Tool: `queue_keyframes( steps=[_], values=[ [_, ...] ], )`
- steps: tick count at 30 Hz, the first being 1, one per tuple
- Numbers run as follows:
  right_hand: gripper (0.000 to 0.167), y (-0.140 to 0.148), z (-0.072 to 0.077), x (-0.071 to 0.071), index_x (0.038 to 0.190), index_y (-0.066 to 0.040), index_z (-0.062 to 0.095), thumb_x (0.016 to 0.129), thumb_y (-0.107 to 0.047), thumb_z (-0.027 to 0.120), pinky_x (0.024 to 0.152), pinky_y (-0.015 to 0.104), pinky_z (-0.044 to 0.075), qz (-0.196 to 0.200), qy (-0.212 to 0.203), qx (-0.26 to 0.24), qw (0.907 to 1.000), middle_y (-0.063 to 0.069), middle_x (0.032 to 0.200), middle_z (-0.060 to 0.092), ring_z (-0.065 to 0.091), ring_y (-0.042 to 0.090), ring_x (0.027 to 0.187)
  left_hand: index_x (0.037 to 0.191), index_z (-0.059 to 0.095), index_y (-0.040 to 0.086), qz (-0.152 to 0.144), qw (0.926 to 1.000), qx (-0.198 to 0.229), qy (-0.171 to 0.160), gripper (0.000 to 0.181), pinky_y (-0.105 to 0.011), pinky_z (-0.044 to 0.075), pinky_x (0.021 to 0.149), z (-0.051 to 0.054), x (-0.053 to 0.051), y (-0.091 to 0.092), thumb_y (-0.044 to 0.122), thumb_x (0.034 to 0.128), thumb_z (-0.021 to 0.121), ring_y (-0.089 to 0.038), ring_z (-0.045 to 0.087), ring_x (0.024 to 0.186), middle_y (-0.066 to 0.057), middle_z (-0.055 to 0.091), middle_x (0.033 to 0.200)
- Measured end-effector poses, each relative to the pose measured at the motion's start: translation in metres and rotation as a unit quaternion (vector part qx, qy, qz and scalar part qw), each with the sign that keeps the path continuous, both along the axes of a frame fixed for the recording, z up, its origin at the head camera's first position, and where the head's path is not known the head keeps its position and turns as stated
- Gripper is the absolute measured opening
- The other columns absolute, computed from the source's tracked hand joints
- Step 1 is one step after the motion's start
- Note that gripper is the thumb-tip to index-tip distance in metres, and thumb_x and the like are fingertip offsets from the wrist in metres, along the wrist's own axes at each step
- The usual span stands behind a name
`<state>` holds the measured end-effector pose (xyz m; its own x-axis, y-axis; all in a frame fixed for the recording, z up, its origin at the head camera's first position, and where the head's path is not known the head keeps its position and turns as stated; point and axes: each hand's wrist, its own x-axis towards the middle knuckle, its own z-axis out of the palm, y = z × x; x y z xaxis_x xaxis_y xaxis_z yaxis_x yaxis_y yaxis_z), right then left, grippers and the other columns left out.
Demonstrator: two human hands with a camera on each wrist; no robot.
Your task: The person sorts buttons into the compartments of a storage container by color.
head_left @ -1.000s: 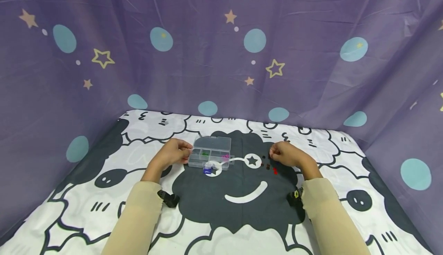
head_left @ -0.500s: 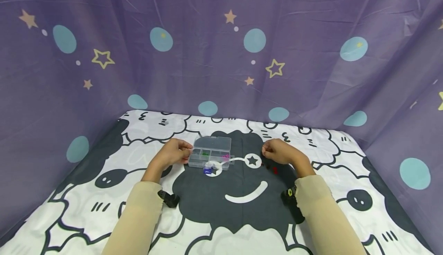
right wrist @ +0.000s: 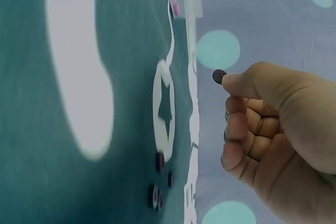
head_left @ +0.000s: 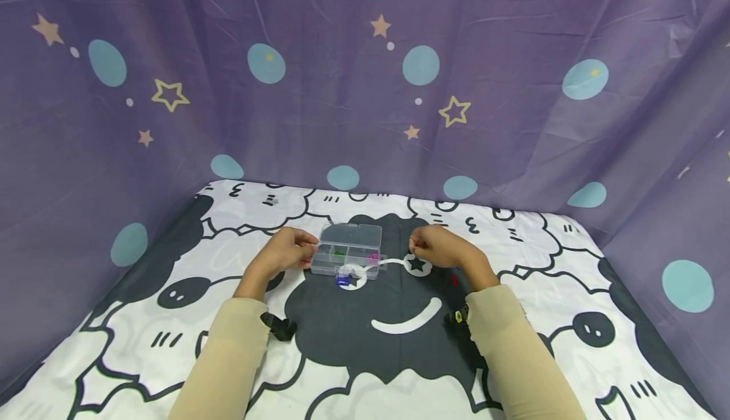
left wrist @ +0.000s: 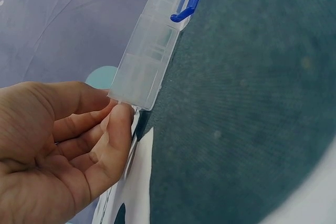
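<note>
A clear plastic compartment box point(head_left: 326, 269) stands with its lid up on the cloth, a blue latch point(head_left: 343, 279) at its front. Green pieces point(head_left: 339, 253) and pink pieces point(head_left: 372, 257) lie in separate compartments. My left hand point(head_left: 283, 252) pinches the box's left end between thumb and fingers. To the right of the box, my right hand point(head_left: 441, 246) is raised over the cloth. Between its thumb and fingers it pinches a small dark button point(right wrist: 219, 76), seen in the right wrist view.
Several dark buttons point(right wrist: 159, 161) lie loose on the cloth below the right hand. Small red pieces point(head_left: 455, 279) lie near the right wrist. The patterned cloth point(head_left: 365, 344) covers the surface, and a purple curtain point(head_left: 342, 122) hangs behind it.
My right hand has moved left, from above the loose buttons toward the box, carrying a button. The left hand and the box have stayed in place.
</note>
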<state>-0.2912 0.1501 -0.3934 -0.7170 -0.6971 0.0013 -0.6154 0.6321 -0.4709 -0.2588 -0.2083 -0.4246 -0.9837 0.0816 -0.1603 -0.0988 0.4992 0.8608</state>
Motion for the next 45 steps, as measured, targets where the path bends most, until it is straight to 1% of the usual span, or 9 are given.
queue_keyframes(
  steps=[8, 11, 14, 20, 25, 28, 34, 40, 45],
  values=[
    [0.015, -0.021, 0.002, 0.005, 0.095, -0.002, 0.066, 0.104, -0.006, 0.055, 0.056, 0.025, 0.038, 0.008, -0.018, -0.009, 0.9998, -0.003, 0.069, 0.05, 0.041, 0.008, 0.056, 0.125, 0.067, -0.003, 0.001, 1.0, 0.002, -0.002, 0.026, -0.029, 0.062, 0.067, 0.0, -0.001, -0.002, 0.004, 0.101, 0.059, -0.018, 0.069, 0.077, -0.018, 0.067, 0.109],
    [0.015, -0.029, 0.002, 0.007, 0.096, -0.004, 0.066, 0.105, -0.008, 0.055, 0.058, 0.025, 0.039, 0.012, -0.011, -0.006, 0.9999, -0.004, 0.069, 0.051, 0.042, 0.008, 0.057, 0.125, 0.067, -0.004, 0.0, 1.0, 0.004, -0.002, 0.026, -0.029, 0.062, 0.067, 0.0, -0.001, -0.001, 0.004, 0.1009, 0.059, -0.017, 0.069, 0.076, -0.018, 0.067, 0.109],
    [0.015, -0.036, 0.003, 0.009, 0.092, -0.007, 0.065, 0.104, -0.009, 0.055, 0.058, 0.025, 0.038, 0.017, 0.0, -0.007, 0.9998, -0.004, 0.067, 0.049, 0.04, 0.007, 0.056, 0.125, 0.067, -0.004, -0.001, 1.0, 0.003, -0.003, 0.026, -0.029, 0.062, 0.068, 0.0, -0.001, -0.001, 0.004, 0.1009, 0.059, -0.017, 0.068, 0.076, -0.018, 0.067, 0.109],
    [0.022, -0.05, 0.001, 0.012, 0.081, -0.01, 0.059, 0.102, -0.002, 0.056, 0.059, 0.023, 0.036, 0.057, 0.019, -0.02, 0.998, -0.006, 0.067, 0.047, 0.037, 0.006, 0.057, 0.126, 0.066, -0.004, 0.001, 1.0, -0.002, -0.005, 0.027, -0.029, 0.062, 0.067, 0.002, 0.0, 0.0, 0.004, 0.101, 0.059, -0.018, 0.069, 0.077, -0.018, 0.067, 0.109],
    [0.021, -0.06, -0.002, 0.013, 0.081, -0.01, 0.061, 0.099, -0.001, 0.058, 0.061, 0.021, 0.038, 0.076, 0.027, -0.019, 0.9966, -0.006, 0.07, 0.048, 0.04, 0.004, 0.06, 0.126, 0.066, -0.004, 0.002, 1.0, 0.0, -0.005, 0.027, -0.029, 0.062, 0.067, 0.001, 0.0, 0.0, 0.004, 0.1008, 0.059, -0.017, 0.068, 0.076, -0.018, 0.067, 0.108],
    [0.02, -0.064, -0.003, 0.013, 0.082, -0.01, 0.063, 0.1, -0.002, 0.058, 0.062, 0.021, 0.039, 0.073, 0.021, -0.012, 0.997, -0.006, 0.071, 0.049, 0.041, 0.004, 0.061, 0.126, 0.066, -0.004, -0.001, 1.0, 0.003, -0.003, 0.027, -0.029, 0.062, 0.067, 0.001, 0.0, 0.0, 0.004, 0.1011, 0.059, -0.017, 0.068, 0.076, -0.018, 0.067, 0.108],
    [0.016, -0.067, -0.007, 0.013, 0.086, -0.009, 0.066, 0.1, -0.005, 0.06, 0.063, 0.021, 0.042, 0.068, 0.03, 0.003, 0.9973, -0.007, 0.072, 0.052, 0.043, 0.004, 0.064, 0.125, 0.066, -0.005, -0.005, 1.0, 0.007, 0.003, 0.027, -0.029, 0.062, 0.067, -0.001, -0.001, -0.001, 0.003, 0.1008, 0.059, -0.017, 0.068, 0.075, -0.018, 0.068, 0.107],
    [0.017, -0.06, -0.005, 0.013, 0.085, -0.011, 0.064, 0.099, -0.003, 0.059, 0.062, 0.022, 0.042, 0.05, 0.027, -0.009, 0.9983, -0.006, 0.072, 0.053, 0.044, 0.005, 0.063, 0.125, 0.067, -0.004, 0.003, 1.0, 0.002, 0.001, 0.026, -0.029, 0.062, 0.067, 0.0, -0.001, 0.0, 0.004, 0.1011, 0.059, -0.017, 0.068, 0.076, -0.017, 0.068, 0.107],
    [0.012, -0.05, -0.002, 0.013, 0.094, -0.006, 0.07, 0.101, -0.004, 0.06, 0.062, 0.024, 0.044, 0.039, 0.02, -0.017, 0.9989, -0.004, 0.078, 0.06, 0.049, 0.006, 0.065, 0.126, 0.066, -0.005, -0.001, 1.0, 0.004, 0.0, 0.027, -0.029, 0.062, 0.067, 0.0, -0.001, -0.001, 0.003, 0.1013, 0.059, -0.017, 0.068, 0.076, -0.017, 0.068, 0.107]
  ],
)
